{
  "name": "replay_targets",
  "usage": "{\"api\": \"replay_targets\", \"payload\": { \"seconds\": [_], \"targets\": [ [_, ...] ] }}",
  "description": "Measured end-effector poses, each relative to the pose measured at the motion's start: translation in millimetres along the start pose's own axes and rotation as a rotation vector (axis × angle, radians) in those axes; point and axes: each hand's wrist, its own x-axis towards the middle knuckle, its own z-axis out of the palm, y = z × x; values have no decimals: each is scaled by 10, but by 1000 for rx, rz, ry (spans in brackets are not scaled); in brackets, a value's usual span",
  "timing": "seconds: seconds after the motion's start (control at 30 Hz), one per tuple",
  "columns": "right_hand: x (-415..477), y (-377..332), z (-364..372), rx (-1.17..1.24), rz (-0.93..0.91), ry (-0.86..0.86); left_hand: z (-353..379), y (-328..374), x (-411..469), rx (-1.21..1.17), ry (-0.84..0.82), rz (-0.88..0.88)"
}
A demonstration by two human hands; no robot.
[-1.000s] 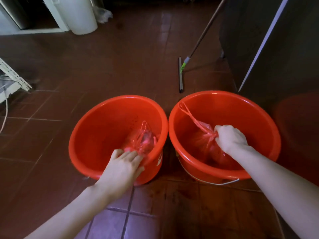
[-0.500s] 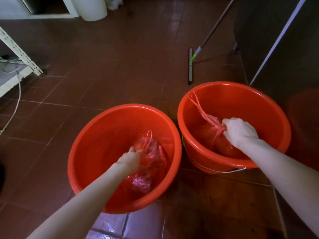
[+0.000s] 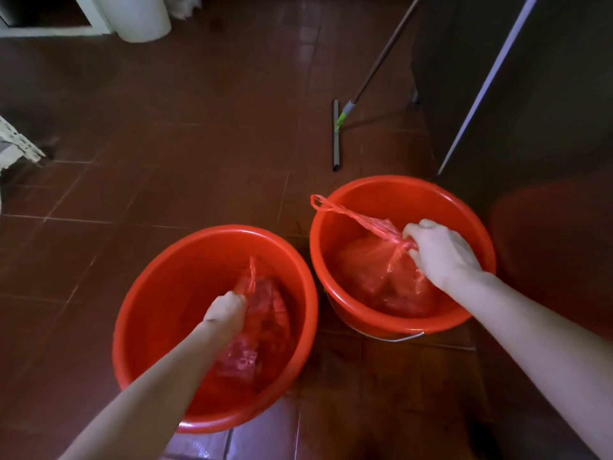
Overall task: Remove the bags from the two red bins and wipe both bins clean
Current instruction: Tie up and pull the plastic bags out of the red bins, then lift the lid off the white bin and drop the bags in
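Two red bins stand side by side on the tiled floor [image 3: 199, 134], nearly touching. The left bin [image 3: 139, 327] sits nearer the person; the right bin [image 3: 398, 190] is a little farther off, close beside a dark cabinet [image 3: 547, 94], with a wire handle hanging at its near side.

Each bin holds a red plastic bag. The left hand [image 3: 225, 313] reaches down into the left bin, fingers clenched round the gathered neck of the left bag [image 3: 262, 327]. The bag hangs below the fist, inside the bin walls, one loose handle strip poking up above the knuckles. Whether its bottom rests on the bin floor I cannot tell.

The right hand [image 3: 441, 254] is over the right bin, fist closed tight on the knotted top of the right bag [image 3: 374, 277]. That bag bulges full and lies inside the bin, against the near wall. One long handle loop stretches from the fist up and left, its end reaching past the bin's far-left rim.

Beyond the bins a squeegee [image 3: 336, 134] lies with its blade on the floor, its pole slanting up to the right. A white cylinder [image 3: 139, 18] stands at the far left.
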Motion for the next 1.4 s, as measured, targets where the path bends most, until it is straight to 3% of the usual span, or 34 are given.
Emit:
{"api": "replay_targets", "payload": {
  "seconds": [0.1,0.3,0.7,0.87,1.03,1.4],
  "targets": [
    [-104,-18,-558,29,23,-2,-474,-169,-399,-100,83,44],
    [-403,-239,-2052,68,46,-62,-1753,-664,-1410,-188,92,86],
    [-834,-1219,-4782,54,8,-89,-4302,-1928,-3060,-378,240,150],
    [-935,-1865,-5255,54,30,-90,-4779,-2610,-3544,-460,287,168],
    [-662,-2638,-5506,92,-20,-69,-5091,-3238,-3770,-493,450,132],
    [593,-4466,-5741,274,-174,-4,-5559,-4775,-3450,-342,508,44]
  ]
}}
